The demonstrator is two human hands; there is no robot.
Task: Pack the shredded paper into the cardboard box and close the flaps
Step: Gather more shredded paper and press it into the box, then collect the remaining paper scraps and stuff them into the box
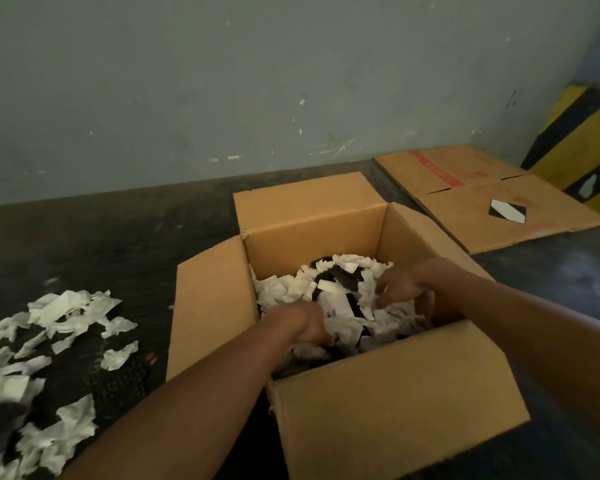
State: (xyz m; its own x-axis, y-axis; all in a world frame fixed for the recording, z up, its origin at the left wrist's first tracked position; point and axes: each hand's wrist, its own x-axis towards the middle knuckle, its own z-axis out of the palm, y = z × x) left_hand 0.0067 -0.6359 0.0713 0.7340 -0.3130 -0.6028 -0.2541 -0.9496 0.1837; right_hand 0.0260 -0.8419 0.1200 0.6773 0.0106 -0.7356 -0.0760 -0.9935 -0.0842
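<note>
Shredded paper (pixel 49 341) across dark floor (pixel 101 237)

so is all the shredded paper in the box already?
No, a scatter of shredded paper lies on the floor left of the cardboard box, whose flaps stand open.

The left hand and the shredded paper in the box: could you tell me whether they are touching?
Touching. The head view shows the left hand inside the cardboard box, its fingers buried in the shredded paper.
</note>
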